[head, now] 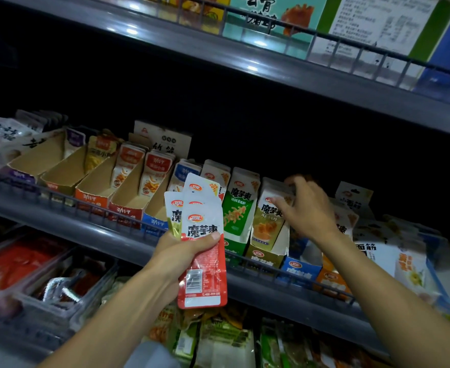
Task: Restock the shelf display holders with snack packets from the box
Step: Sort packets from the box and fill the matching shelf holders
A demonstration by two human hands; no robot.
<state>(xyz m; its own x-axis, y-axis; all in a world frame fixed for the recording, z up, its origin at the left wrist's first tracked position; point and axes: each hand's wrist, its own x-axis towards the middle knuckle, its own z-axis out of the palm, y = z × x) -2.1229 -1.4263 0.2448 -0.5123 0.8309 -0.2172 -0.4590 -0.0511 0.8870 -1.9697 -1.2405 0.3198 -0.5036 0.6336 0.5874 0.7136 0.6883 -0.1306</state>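
Grey metal shelf (59,221) carries a row of cardboard display holders; several on the left stand nearly empty. My right hand (307,208) reaches into the yellow-fronted holder (267,235), fingers curled over the packets at its back, apparently seating them. My left hand (181,251) grips a fanned bunch of red snack packets (204,251). Next, I judge, a packet passes right for slotting upright.
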